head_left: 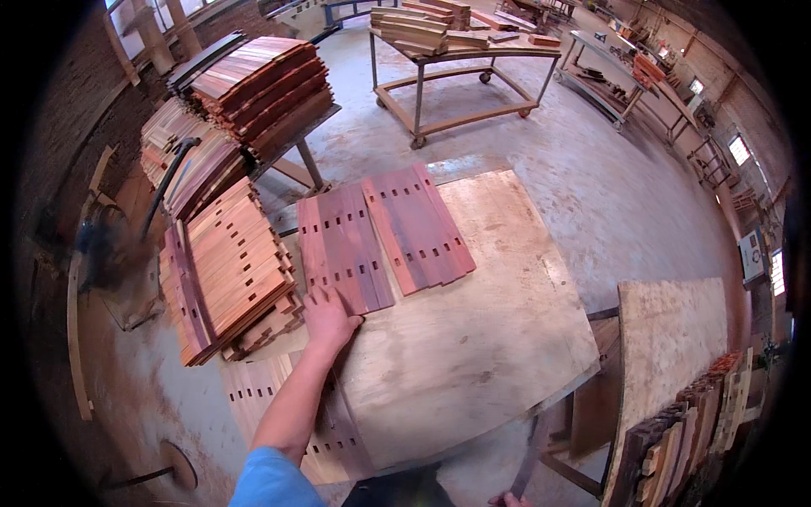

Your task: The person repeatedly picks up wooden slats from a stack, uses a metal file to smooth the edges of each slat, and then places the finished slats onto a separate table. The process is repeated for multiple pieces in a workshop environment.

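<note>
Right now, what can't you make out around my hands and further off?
In the head view:
- Right hand: mostly cut off by the lower edge, so its grip can't be told.
- Near slats: partly hidden by the left forearm.
- Underside of the left hand: hidden by the hand itself.
- Dark pieces under the far bench: too small to identify.
</note>
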Available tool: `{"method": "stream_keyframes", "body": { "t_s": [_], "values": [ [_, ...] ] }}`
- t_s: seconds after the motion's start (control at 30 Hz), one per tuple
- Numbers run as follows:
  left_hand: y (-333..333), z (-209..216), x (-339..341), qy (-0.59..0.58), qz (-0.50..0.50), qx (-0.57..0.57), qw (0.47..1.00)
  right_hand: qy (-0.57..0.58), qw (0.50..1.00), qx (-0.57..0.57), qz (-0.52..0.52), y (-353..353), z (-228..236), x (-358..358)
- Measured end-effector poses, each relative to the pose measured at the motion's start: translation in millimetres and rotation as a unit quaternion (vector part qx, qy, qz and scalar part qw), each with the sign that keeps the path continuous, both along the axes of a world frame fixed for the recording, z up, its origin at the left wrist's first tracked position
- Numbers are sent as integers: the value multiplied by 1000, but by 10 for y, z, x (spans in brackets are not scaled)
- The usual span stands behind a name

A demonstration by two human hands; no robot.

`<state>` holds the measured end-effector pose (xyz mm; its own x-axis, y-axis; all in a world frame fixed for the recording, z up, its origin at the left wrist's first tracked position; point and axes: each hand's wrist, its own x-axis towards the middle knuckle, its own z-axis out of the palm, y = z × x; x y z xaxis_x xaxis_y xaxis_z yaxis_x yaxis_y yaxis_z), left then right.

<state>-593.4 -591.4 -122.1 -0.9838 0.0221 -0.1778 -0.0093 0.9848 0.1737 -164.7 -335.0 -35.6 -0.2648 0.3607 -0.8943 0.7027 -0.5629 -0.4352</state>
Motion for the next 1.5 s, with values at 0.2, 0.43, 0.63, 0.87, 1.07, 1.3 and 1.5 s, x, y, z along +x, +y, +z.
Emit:
{"method": "stream_keyframes", "body": {
  "t_s": [0.2,0.43,0.63,0.87,1.07,1.3,1.5],
  "values": [
    [67,20,46,4,27,11,1000,-20,999,21,23,24,-57,42],
    [-42,-111,13,57,24,24,998,-18,1000,3,-14,-21,-149,5],
    [80,-554,-151,193,-61,8,979,-35,997,-68,3,23,-315,116],
    [63,-1032,-225,174,-93,293,936,13,1000,6,27,284,127,211],
    [543,-369,830,301,-228,99,921,17,986,121,113,234,-174,994],
    [1777,32,2139,108,-474,104,868,-3,949,288,125,253,-395,1972],
    [3054,562,3293,39,-507,226,831,-40,971,234,-6,527,18,2896]
  ]
}}
